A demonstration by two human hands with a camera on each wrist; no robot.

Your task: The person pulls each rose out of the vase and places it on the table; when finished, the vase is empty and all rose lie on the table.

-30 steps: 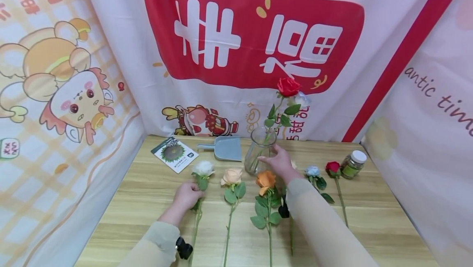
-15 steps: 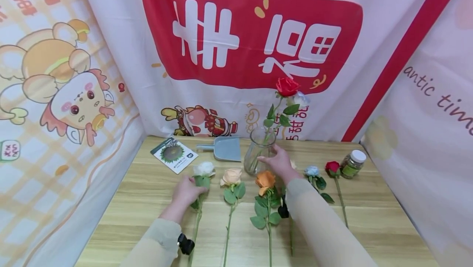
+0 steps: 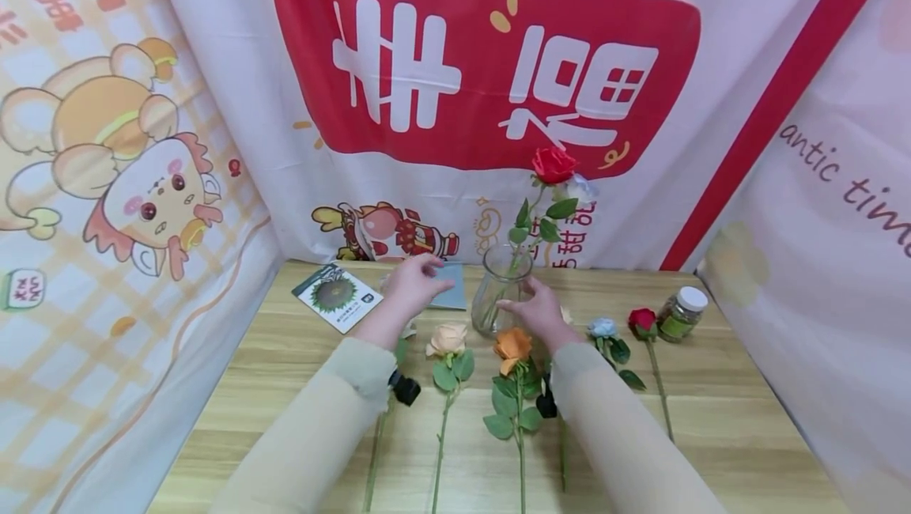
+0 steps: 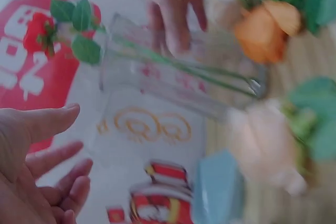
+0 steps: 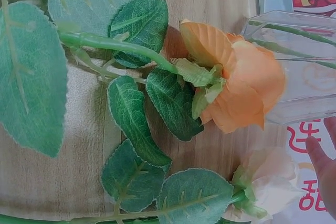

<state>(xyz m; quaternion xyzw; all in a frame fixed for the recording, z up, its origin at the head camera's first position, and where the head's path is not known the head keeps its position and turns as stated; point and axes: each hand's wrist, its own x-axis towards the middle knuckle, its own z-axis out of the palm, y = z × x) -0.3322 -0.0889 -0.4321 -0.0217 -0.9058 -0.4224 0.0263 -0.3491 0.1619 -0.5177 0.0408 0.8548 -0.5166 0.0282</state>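
My left hand [image 3: 416, 289] is raised in the air over the grey-blue dustpan [image 3: 450, 286], holding nothing. In the left wrist view its thumb and fingers [image 4: 58, 158] are spread apart. My right hand [image 3: 542, 312] grips the clear glass vase [image 3: 491, 292] from the right side, thumb at the front. A red rose [image 3: 553, 165] and a pale blue-white flower [image 3: 580, 191] rise from the vase, their stems inside it. Under my left forearm lies the white rose, mostly hidden. The peach rose [image 3: 447, 340] and the orange rose [image 5: 241, 82] lie in front of the vase.
To the right lie a light blue flower [image 3: 602, 328] and another red rose [image 3: 642, 320]. A white-lidded jar [image 3: 681, 315] stands beside them. A printed seed packet [image 3: 338, 297] lies at the back left. Printed cloth [image 3: 484, 63] hangs behind the table.
My left hand has let go of the white rose and moved forward and right, up over the dustpan. The right hand stays on the vase.
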